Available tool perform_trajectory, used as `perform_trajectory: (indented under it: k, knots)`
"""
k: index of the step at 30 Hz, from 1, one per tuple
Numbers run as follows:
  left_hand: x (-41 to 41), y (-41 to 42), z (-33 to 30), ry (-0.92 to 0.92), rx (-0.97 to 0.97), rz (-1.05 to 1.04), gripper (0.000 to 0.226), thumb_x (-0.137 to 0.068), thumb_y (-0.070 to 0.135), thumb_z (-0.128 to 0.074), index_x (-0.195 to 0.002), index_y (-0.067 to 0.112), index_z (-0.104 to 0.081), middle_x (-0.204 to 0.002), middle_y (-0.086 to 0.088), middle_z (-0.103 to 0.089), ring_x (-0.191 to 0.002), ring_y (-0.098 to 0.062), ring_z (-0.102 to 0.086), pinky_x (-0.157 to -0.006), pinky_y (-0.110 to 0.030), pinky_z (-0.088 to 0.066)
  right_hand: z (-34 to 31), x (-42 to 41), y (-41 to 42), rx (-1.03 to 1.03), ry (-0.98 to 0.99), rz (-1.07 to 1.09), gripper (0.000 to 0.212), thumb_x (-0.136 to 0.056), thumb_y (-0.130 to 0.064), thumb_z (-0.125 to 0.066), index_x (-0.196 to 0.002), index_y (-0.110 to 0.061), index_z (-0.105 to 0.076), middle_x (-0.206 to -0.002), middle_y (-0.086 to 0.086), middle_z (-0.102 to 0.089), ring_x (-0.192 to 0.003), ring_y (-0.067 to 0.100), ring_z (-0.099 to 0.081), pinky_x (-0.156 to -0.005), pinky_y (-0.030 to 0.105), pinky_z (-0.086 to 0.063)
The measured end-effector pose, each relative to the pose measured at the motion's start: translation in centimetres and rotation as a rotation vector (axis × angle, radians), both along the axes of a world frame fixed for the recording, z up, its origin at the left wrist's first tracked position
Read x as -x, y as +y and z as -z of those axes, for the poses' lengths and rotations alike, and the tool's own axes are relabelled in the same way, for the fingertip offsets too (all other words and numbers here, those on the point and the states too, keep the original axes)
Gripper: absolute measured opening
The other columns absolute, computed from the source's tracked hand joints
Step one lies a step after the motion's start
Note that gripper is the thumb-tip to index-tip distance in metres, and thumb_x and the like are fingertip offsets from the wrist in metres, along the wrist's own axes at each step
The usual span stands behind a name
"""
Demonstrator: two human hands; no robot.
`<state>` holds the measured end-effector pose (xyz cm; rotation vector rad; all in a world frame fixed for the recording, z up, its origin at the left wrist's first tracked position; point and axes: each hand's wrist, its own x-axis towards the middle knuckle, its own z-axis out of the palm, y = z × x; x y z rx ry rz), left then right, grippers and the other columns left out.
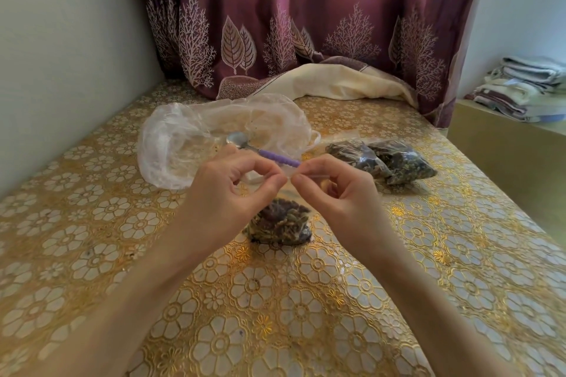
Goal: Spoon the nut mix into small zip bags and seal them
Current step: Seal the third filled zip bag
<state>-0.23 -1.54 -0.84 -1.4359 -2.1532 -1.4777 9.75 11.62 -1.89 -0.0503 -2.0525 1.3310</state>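
Note:
A small clear zip bag [279, 223] filled with dark nut mix stands on the table in front of me. My left hand [232, 190] and my right hand [333, 190] pinch its top strip side by side, thumbs and forefingers nearly touching at the middle. Behind my hands a spoon [260, 148] with a steel bowl and a purple handle lies against a large crumpled clear plastic bag [190, 138], which looks nearly empty. Two filled small bags [382, 159] lie together to the right.
The table carries a gold floral cover [275, 315]. A grey wall runs along the left. A maroon and cream curtain [306, 40] hangs at the back with its hem bunched on the table. Folded towels [526, 86] are stacked on a ledge at the far right.

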Motion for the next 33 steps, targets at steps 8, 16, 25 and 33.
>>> perform_trajectory:
  k: [8, 16, 25, 33]
  knots:
    - [-0.1, 0.1, -0.1, 0.132, 0.032, 0.045, 0.024, -0.078, 0.041, -0.058, -0.083, 0.020, -0.069, -0.080, 0.016, -0.063, -0.082, -0.004, -0.052, -0.083, -0.036, -0.039, 0.2, 0.2, 0.1, -0.020, -0.007, 0.008, 0.017, -0.087, -0.005, -0.063, -0.080, -0.021, -0.064, -0.057, -0.028, -0.055, -0.048, -0.001, -0.042, -0.049, 0.010, -0.029]
    - [0.7, -0.1, 0.0, 0.056, 0.041, 0.009, 0.011, -0.078, 0.033, -0.071, -0.074, 0.023, -0.068, -0.075, 0.014, -0.060, -0.076, 0.000, -0.046, -0.074, -0.019, -0.035, 0.2, 0.2, 0.6, 0.023, -0.014, -0.053, 0.008, -0.086, -0.009, -0.065, -0.082, -0.015, -0.068, -0.062, -0.027, -0.058, -0.048, 0.006, -0.034, -0.046, 0.014, -0.030]
    - [3.1, -1.3, -0.2, -0.215, -0.034, 0.032, 0.015, -0.063, 0.044, -0.072, -0.068, 0.030, -0.072, -0.077, -0.023, -0.061, -0.060, -0.028, -0.038, -0.054, -0.018, -0.034, 0.4, 0.1, 2.3, 0.184, -0.017, 0.024, 0.010, -0.081, -0.011, -0.071, -0.075, -0.019, -0.071, -0.068, -0.012, -0.065, -0.067, 0.005, -0.055, -0.066, 0.018, -0.046]
    - [3.7, -0.1, 2.6, -0.611, -0.247, 0.100, 0.043, -0.049, 0.062, -0.077, -0.073, 0.029, -0.062, -0.068, 0.010, -0.058, -0.061, -0.004, -0.050, -0.063, -0.015, -0.046, 1.2, 0.7, 2.4, 0.297, 0.009, 0.033, 0.005, -0.078, -0.022, -0.070, -0.075, -0.021, -0.073, -0.066, -0.008, -0.067, -0.063, 0.001, -0.055, -0.062, 0.013, -0.044]
